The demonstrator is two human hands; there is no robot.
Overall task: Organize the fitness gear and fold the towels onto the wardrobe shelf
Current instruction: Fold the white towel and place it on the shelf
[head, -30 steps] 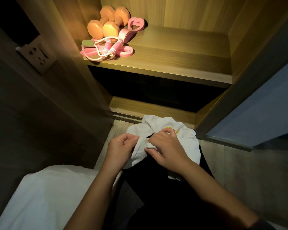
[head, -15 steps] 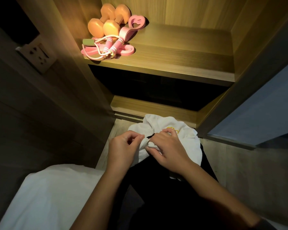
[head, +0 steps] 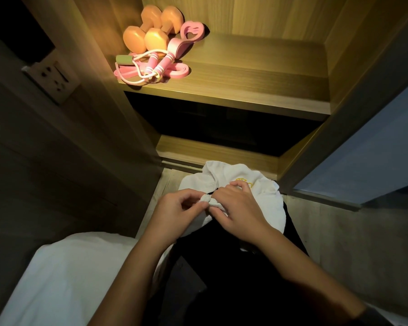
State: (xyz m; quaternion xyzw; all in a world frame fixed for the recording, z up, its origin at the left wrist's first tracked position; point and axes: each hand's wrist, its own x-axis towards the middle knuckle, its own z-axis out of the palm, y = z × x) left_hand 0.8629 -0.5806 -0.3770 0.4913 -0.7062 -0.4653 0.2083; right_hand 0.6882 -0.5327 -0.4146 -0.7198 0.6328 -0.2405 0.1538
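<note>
- Below the wardrobe shelf [head: 257, 76], the white towel [head: 264, 198] lies bunched on the person's dark clothing [head: 233, 267].
- Left hand [head: 177, 209] and right hand [head: 240, 208] each pinch one rolled fold of it, fingertips almost meeting.
- Orange dumbbells [head: 151, 31], a pink skipping rope [head: 156, 67] and what may be a pink band [head: 179, 71], hard to tell in the dim light, sit at the shelf's left end.

Bedroom: wooden wardrobe [head: 245, 74], bed [head: 64, 278]
</note>
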